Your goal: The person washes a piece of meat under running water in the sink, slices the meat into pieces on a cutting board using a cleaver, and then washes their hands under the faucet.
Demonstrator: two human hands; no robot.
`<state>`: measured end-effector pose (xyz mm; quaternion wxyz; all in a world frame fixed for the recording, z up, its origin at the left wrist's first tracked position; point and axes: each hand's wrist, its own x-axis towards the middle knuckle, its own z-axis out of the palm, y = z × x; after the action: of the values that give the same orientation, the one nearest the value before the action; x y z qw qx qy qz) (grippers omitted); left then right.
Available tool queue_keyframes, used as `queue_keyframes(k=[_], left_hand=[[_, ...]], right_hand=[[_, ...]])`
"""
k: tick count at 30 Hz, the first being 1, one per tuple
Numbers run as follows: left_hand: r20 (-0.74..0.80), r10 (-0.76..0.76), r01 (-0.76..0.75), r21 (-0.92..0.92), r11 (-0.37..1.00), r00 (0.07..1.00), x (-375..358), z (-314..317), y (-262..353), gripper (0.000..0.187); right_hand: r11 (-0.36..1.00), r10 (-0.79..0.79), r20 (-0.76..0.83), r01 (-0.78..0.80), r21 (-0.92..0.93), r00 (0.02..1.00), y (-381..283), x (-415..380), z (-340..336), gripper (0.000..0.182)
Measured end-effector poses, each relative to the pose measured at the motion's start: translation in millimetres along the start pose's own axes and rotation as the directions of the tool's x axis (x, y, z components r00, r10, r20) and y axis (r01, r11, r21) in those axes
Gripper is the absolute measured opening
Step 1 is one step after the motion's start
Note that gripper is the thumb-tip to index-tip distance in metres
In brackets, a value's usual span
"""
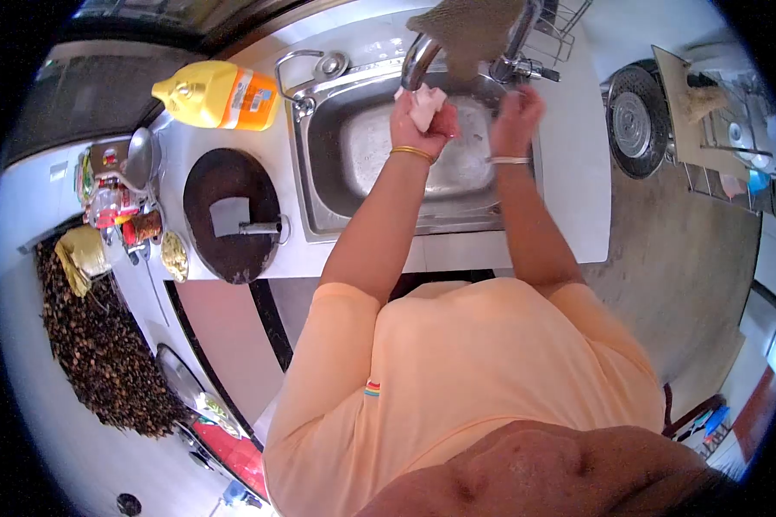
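A pale pink, wet-looking piece, perhaps meat, [426, 107] rests in my left hand [414, 133], with the fingers curled round it. It is just below the mouth of the curved metal faucet [419, 59], over the steel sink [340, 215]. My right hand [518, 116] is raised over the sink's right side, near the faucet handle [526, 69]. Motion smears its fingers, so what they hold, if anything, does not show. A brownish cloth [470, 34] hangs over the faucet pipe.
Left of the sink stands a yellow jug [220, 95]. A cleaver [230, 217] lies on a round dark board [207, 172]. Bottles and jars [116, 202] crowd the left counter. A wire rack [560, 26] is behind the sink, and a round dark basket [634, 121] stands at right.
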<state>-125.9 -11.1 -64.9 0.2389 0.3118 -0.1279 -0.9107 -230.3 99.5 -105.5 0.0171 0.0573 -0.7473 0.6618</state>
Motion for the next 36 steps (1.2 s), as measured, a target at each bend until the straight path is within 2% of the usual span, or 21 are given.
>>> queue_keyframes(k=[2,4,6,8,10,14,16,20,22,23,24,25,26,27,28,29,30,31,33,34,36], left_hand=[[0.005,-0.110,0.109,-0.210,0.972,0.994,11.2,-11.5,-0.5,0.012],[-0.032,-0.140,0.133,-0.150,0.980,0.990,-3.8,-5.9,0.1,0.013],[-0.160,-0.301,0.271,-0.183,0.945,0.940,-9.4,-10.0,-0.7,0.014],[-0.052,-0.264,0.255,-0.141,0.957,0.963,-8.3,-26.3,-2.5,0.014],[-0.157,-0.204,0.184,-0.133,0.974,0.966,-23.1,-22.7,-2.4,0.015],[-0.215,-0.307,0.283,-0.135,0.950,0.927,-31.9,-34.4,5.3,0.022],[-0.158,-0.186,0.196,0.050,0.979,0.970,-37.0,-43.2,6.2,0.026],[-0.158,0.017,0.029,0.289,0.957,0.987,-64.2,-28.0,33.3,0.024],[-0.197,0.102,-0.029,0.343,0.939,0.975,-89.5,-9.3,47.4,0.024],[-0.068,0.127,-0.094,0.360,0.928,0.990,-97.6,-5.1,53.7,0.025],[0.065,0.148,-0.162,0.372,0.914,0.987,-105.3,0.0,61.9,0.026],[0.034,0.037,-0.051,0.641,0.766,0.999,-121.1,2.3,75.4,0.034],[0.042,0.056,-0.070,0.635,0.769,0.998,-119.1,-3.6,80.0,0.034],[0.356,0.199,-0.373,0.926,0.053,0.913,-111.1,-16.3,80.4,0.040],[0.627,0.066,-0.416,0.588,-0.694,0.776,-104.6,-32.3,75.0,0.045],[0.413,0.248,-0.199,0.780,-0.594,0.876,-92.8,-45.8,64.0,0.051],[0.414,0.270,-0.189,0.783,-0.592,0.869,-96.8,-55.4,64.3,0.051],[0.394,0.298,-0.141,0.776,-0.615,0.870,-103.8,-62.4,62.5,0.046],[0.387,0.206,-0.159,0.726,-0.669,0.899,-116.9,-63.0,72.9,0.040],[0.379,0.209,-0.155,0.734,-0.661,0.901,-121.7,-66.3,71.7,0.040],[0.395,0.226,-0.187,0.770,-0.610,0.891,-125.5,-71.5,71.9,0.041]], right_hand=[[0.988,-0.071,-0.149,0.049,-0.145,0.986,26.8,31.3,-19.3,0.051],[0.983,-0.082,-0.180,0.050,-0.176,0.980,3.9,47.3,-29.2,0.056],[0.964,-0.110,0.182,0.150,-0.219,0.977,-5.0,51.8,-37.2,0.056],[0.910,-0.167,0.462,0.316,-0.267,0.871,18.1,60.6,-42.3,0.054],[0.988,-0.088,0.229,0.115,-0.106,0.969,-0.7,39.2,-54.9,0.048],[0.879,-0.151,0.417,0.314,-0.359,0.896,2.3,-13.1,-54.5,0.042],[0.847,-0.062,0.692,0.404,-0.344,0.719,-3.5,-41.3,-48.4,0.042],[0.773,-0.194,0.871,0.617,-0.148,0.452,19.7,-47.6,-33.9,0.039],[0.972,0.173,0.896,0.073,-0.221,0.409,-8.3,-42.4,-38.2,0.039],[0.975,0.159,0.906,0.084,-0.207,0.392,-28.3,-42.0,-41.0,0.039],[0.972,0.216,0.916,-0.159,-0.171,0.338,-50.9,-42.4,-43.4,0.039],[0.906,0.268,0.925,-0.398,-0.147,0.269,-63.6,-47.1,-45.6,0.038],[0.913,0.254,0.931,-0.383,-0.141,0.262,-63.0,-47.3,-42.4,0.038],[0.866,0.243,0.945,-0.489,-0.109,0.220,-55.4,-44.9,-37.0,0.038],[0.800,0.240,0.955,-0.593,-0.093,0.174,-44.1,-46.2,-37.1,0.038],[0.889,0.334,0.920,0.255,-0.380,0.206,-15.7,-46.9,-36.3,0.037],[0.248,0.337,0.891,0.885,-0.395,0.303,11.1,-45.5,-31.8,0.037],[0.243,0.326,0.899,0.894,-0.378,0.292,22.0,-43.1,-32.7,0.037],[0.721,0.219,0.950,0.619,-0.312,0.223,22.9,-43.5,-32.8,0.039],[0.718,0.228,0.949,0.622,-0.314,0.216,17.7,-49.3,-33.9,0.039],[0.912,0.410,0.905,-0.079,-0.403,0.114,-3.0,-61.2,-33.0,0.042]])
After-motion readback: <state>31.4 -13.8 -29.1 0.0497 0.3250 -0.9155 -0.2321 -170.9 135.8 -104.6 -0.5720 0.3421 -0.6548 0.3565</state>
